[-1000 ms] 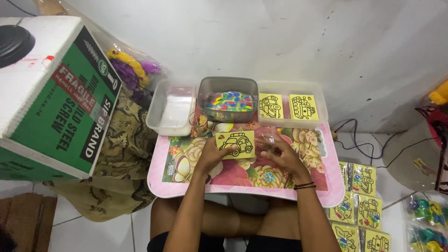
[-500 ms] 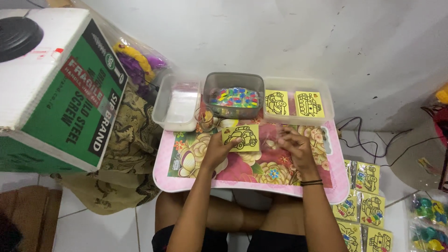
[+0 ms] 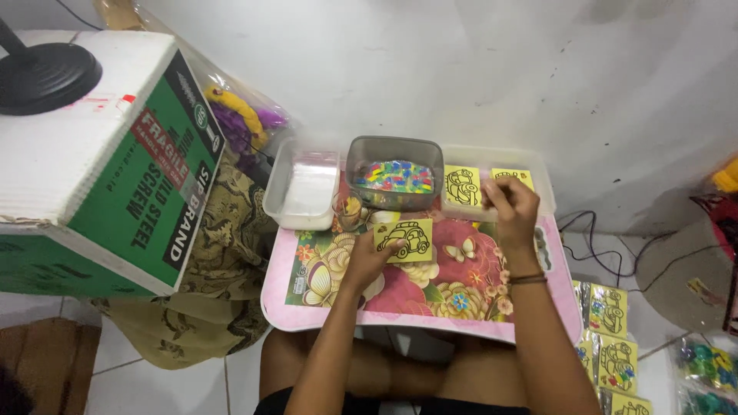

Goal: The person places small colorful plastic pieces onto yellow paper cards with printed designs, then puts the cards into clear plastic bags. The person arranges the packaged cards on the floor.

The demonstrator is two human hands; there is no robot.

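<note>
Flowered lap tray (image 3: 307, 307): left hand (image 3: 369, 261) pinning yellow car card (image 3: 404, 240); right hand (image 3: 511, 204) risen beyond to clear card tub (image 3: 542, 173), fingers pinched, contents unclear.

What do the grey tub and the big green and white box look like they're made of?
Grey tub: likely plastic, smoky and see-through, since its colourful contents show through the wall. Green and white box: corrugated cardboard, matte printed faces, with fluted ribbing showing along its white side.
</note>
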